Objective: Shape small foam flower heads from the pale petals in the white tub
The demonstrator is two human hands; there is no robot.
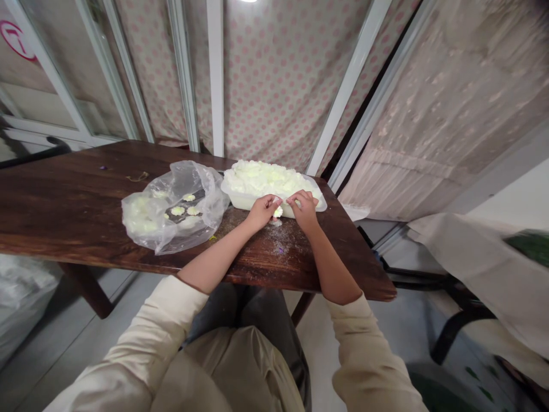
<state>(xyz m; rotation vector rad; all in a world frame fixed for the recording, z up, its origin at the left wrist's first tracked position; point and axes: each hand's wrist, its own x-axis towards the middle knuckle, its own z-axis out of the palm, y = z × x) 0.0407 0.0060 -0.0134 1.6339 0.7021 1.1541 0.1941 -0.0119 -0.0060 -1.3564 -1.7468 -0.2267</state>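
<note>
My left hand (262,212) is closed in a pinch on a small pale yellow-green artificial flower (278,212), just above the table in front of the tub. Beside it, my right hand (303,207) is closed too, thumb and fingertips together; whatever it pinches is too small to make out. A white plastic tub (241,201) stands right behind both hands, heaped with pale petal-like pieces (266,176). To the left lies a clear plastic bag (208,183), its mouth spread, with several similar flowers (177,211) in it.
The dark wooden table (86,200) carries pale specks and a purple scrap (280,250) near my hands. Thin yellowish strands (137,177) lie at the back left. Behind stand white-framed panels with a dotted curtain (283,80). At right is a cloth-covered chair (472,263).
</note>
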